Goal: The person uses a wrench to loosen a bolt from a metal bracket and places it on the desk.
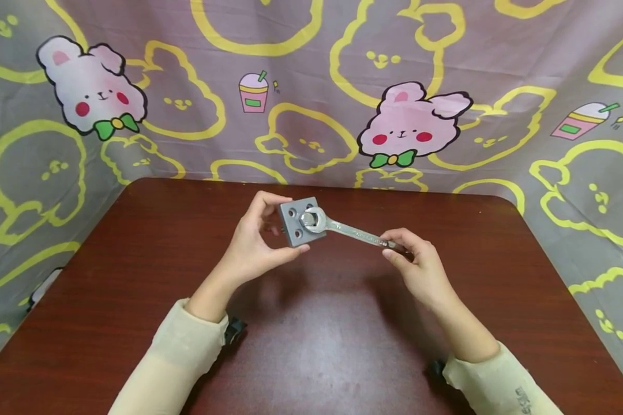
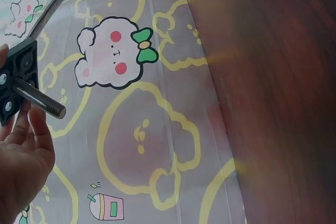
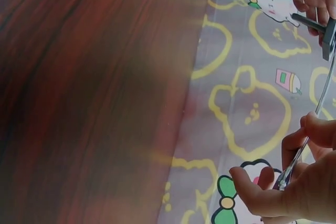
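My left hand point(image 1: 249, 245) holds a grey square plate point(image 1: 297, 223) above the table, thumb along its lower edge and fingers at its upper side. Through the plate's middle runs a bolt, its head point(image 1: 308, 219) facing up toward the head camera. On the far side the threaded shank point(image 2: 42, 99) sticks well out, seen in the left wrist view. A silver wrench point(image 1: 355, 233) has its open-end jaw around the bolt head. Its other end is pinched between the thumb and fingers of my right hand point(image 1: 423, 271), which partly hide it.
Below both hands lies a dark red-brown wooden table point(image 1: 311, 357) with rounded far corners. A grey-pink curtain point(image 1: 311, 80) with cartoon rabbits hangs behind it and along both sides. Dark straps point(image 1: 235, 330) show at the sleeve cuffs.
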`<state>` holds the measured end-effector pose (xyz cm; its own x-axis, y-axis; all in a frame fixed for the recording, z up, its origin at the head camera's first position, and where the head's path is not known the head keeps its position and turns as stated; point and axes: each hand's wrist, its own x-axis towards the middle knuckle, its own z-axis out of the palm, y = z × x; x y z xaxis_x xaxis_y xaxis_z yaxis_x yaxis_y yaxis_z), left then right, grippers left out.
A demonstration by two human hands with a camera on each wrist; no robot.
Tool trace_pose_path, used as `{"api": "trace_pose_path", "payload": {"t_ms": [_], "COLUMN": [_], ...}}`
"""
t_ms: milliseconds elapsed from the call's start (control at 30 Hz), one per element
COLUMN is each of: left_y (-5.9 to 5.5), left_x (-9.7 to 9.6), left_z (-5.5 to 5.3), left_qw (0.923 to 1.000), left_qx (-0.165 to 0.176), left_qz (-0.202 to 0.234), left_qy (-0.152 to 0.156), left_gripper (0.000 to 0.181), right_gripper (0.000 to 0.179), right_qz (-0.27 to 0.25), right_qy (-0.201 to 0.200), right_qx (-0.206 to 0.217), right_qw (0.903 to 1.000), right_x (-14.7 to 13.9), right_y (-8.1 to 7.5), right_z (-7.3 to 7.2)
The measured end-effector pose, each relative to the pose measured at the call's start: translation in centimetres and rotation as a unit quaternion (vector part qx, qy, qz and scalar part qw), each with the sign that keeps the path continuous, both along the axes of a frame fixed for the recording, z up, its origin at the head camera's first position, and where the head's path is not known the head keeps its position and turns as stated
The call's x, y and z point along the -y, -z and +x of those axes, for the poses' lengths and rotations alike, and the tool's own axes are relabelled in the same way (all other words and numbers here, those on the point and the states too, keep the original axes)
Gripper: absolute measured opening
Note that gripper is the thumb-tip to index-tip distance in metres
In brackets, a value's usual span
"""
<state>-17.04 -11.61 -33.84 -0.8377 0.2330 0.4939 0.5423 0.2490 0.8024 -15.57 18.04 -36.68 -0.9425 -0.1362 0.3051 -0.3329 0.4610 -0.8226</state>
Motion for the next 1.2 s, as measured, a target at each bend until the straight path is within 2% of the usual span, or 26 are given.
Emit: {"api": "trace_pose_path", "payload": {"t_ms": [133, 300, 600, 800, 1067, 1200], "left_y": [-0.1, -0.3, -0.8, -1.0, -0.9, -0.6], "left_x": [0.1, 0.7, 1.8, 1.9, 1.6, 1.3], "left_z": [0.0, 0.1, 0.2, 0.5, 0.2, 0.1], "left_qw": [1.0000, 0.9994, 0.9911, 0.9783, 0.9527, 0.9417], "left_qx": [0.003, 0.006, 0.043, 0.064, 0.095, 0.104], "left_qz": [-0.006, -0.020, -0.068, -0.101, -0.119, -0.119], "left_qy": [0.008, 0.027, 0.106, 0.169, 0.263, 0.297], "left_gripper": [0.073, 0.072, 0.070, 0.068, 0.061, 0.058], "right_gripper": [0.020, 0.020, 0.019, 0.021, 0.025, 0.025], "right_qz": [-0.003, 0.007, 0.025, 0.028, 0.071, 0.091], "right_qy": [-0.006, -0.031, -0.115, -0.161, -0.223, -0.242], "right_qx": [0.011, 0.002, 0.014, 0.001, -0.062, -0.065], "right_qw": [0.9999, 0.9995, 0.9930, 0.9866, 0.9703, 0.9638], "right_x": [0.2, 0.0, -1.4, -2.1, -2.7, -2.8], "right_y": [0.1, -0.1, 0.0, -0.3, -2.2, -3.1], "right_z": [-0.1, -0.9, -3.8, -5.5, -7.5, -8.2]}}
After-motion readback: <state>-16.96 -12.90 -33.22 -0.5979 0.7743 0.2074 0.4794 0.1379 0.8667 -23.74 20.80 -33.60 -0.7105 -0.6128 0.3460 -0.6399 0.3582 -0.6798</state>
